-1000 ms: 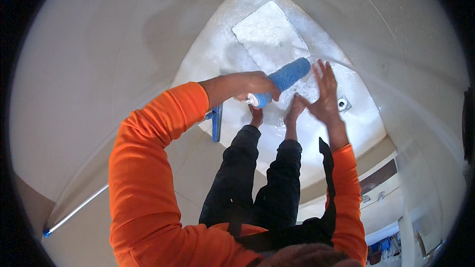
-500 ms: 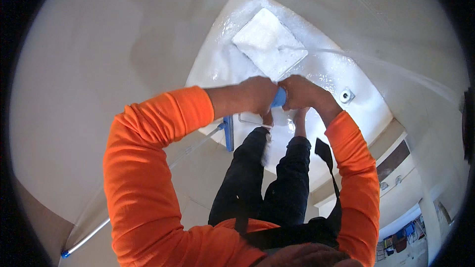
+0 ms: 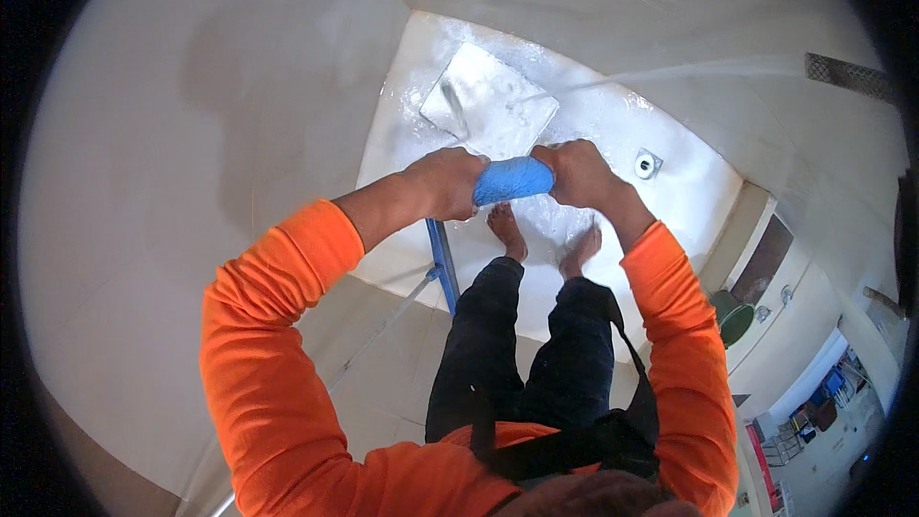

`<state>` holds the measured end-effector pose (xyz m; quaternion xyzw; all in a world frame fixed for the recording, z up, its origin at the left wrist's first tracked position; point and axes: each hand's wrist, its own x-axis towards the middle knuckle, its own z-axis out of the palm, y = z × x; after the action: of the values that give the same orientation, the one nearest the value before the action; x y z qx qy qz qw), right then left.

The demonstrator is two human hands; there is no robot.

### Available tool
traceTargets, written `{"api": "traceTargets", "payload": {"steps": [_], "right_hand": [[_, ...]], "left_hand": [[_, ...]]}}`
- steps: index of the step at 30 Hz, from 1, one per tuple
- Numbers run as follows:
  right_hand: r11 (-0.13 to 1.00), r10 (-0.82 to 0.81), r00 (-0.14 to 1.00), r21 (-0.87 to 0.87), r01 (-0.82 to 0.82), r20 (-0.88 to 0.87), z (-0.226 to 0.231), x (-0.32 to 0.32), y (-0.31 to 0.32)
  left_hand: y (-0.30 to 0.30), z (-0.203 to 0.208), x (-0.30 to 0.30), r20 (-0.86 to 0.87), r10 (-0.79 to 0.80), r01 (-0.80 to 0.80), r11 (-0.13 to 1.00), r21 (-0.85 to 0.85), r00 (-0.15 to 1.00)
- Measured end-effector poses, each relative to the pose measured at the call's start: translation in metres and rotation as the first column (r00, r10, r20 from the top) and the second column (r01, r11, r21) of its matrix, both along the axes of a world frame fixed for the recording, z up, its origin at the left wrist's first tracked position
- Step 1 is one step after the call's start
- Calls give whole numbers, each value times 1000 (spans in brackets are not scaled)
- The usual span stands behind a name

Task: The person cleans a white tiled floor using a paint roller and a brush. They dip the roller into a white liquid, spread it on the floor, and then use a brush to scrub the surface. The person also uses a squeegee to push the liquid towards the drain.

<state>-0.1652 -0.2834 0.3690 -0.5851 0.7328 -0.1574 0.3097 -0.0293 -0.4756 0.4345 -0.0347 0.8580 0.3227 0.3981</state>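
Between my two hands stretches a rolled or bunched blue cloth (image 3: pixel 514 179), held over the wet white floor. My left hand (image 3: pixel 450 182) is closed around its left end. My right hand (image 3: pixel 577 172) grips the right end, the fingers wrapped over it. Beyond the hands, a white square slab (image 3: pixel 490 101) lies on the floor with water on it. A stream of water (image 3: pixel 670 72) arcs toward the slab from the right. The cloth's ends are hidden inside my fists.
A blue-headed floor squeegee (image 3: pixel 441 263) with a long pale pole lies left of my legs. My bare feet (image 3: pixel 507 230) stand on the wet floor. A round drain (image 3: pixel 646 165), a braided hose end (image 3: pixel 847 75) and a green bucket (image 3: pixel 732 318) are at right.
My hands have drawn apart and shifted left, so more of the blue cloth shows between them. The view has shifted, bringing the hose end and green bucket into sight.
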Motion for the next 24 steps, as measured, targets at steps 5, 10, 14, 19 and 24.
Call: {"api": "traceTargets", "payload": {"steps": [5,10,14,19,24], "right_hand": [[918,49,915,343,-199,400,1,-26,-13],[878,-470,304,475,62,829,-25,-46,33],[294,-628,-18,259,920,778,-80,-14,128],[375,-752,83,320,870,654,-75,73,216],[279,-802,10,360,890,597,-9,88,289]], "left_hand": [[13,-14,16,-195,-55,21,985,-173,979],[42,-39,21,-278,38,-90,980,-179,960],[111,-64,31,-95,569,-550,818,167,817],[210,-87,-13,481,806,-928,216,303,344],[308,-76,-41,615,698,-927,216,307,367]]}}
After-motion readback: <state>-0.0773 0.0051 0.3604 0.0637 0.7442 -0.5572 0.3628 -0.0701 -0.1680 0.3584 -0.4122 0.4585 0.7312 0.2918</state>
